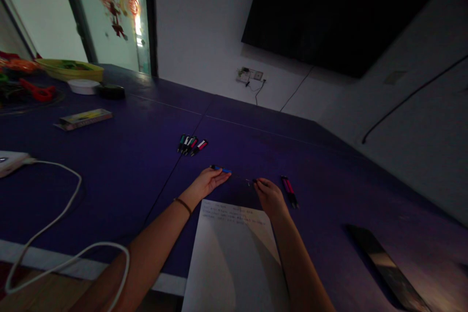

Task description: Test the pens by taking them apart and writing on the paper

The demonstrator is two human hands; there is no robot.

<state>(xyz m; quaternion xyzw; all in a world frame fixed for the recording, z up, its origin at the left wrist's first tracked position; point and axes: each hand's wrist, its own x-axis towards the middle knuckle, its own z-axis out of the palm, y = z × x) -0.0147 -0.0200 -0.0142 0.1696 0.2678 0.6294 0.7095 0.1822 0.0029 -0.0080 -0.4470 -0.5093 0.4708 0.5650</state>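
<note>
My left hand (208, 183) is closed around a blue and black pen (221, 169), which lies across the fingers and points right. My right hand (269, 195) pinches a small dark piece (255, 181) with a thin pale bit by its left end; it looks like a pen part, but is too small to be sure. A gap separates the two hands. Below them lies a white sheet of paper (234, 258) with lines of handwriting near its top. Just right of my right hand rest pink and black pens (288, 190). Several pens (190, 145) with green, white and pink parts lie beyond my left hand.
A dark phone (383, 265) lies on the purple table (310, 165) at right. On the left are a white cable (73, 195), a flat box (86, 118), a white round lid (83, 87), red-handled scissors (38, 91) and a yellow basket (69, 71).
</note>
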